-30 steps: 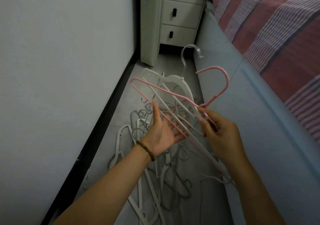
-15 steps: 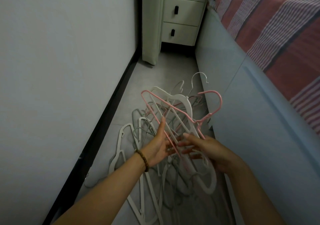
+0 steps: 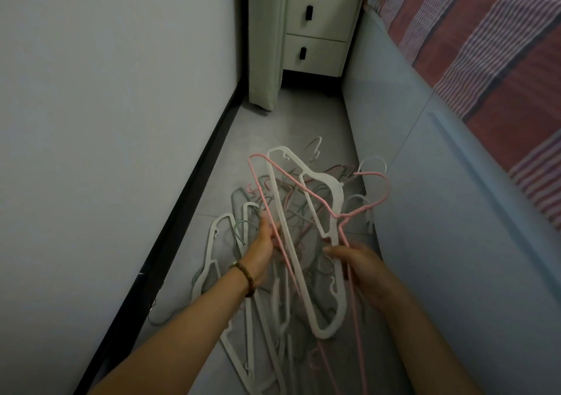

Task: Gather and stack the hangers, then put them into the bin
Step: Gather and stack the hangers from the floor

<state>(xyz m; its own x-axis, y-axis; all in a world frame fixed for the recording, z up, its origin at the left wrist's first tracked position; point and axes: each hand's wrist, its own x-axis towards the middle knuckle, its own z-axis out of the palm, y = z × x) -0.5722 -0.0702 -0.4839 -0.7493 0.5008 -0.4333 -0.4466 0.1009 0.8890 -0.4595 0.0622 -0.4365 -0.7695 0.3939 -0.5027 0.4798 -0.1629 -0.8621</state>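
Stacking step: the left hand (image 3: 263, 246) and right hand (image 3: 362, 271) grip a thin pink wire hanger (image 3: 358, 211) and a wide white plastic hanger (image 3: 322, 179) above the messy hanger pile (image 3: 249, 328) on the floor (no bin seen), so next they need lining up flat.

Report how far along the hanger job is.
Done: little; only a pink hanger and white hanger are lifted together. In hand: left hand and right hand grip that pair above the floor. Left: the tangled floor pile lies ungathered, and no bin is in view.
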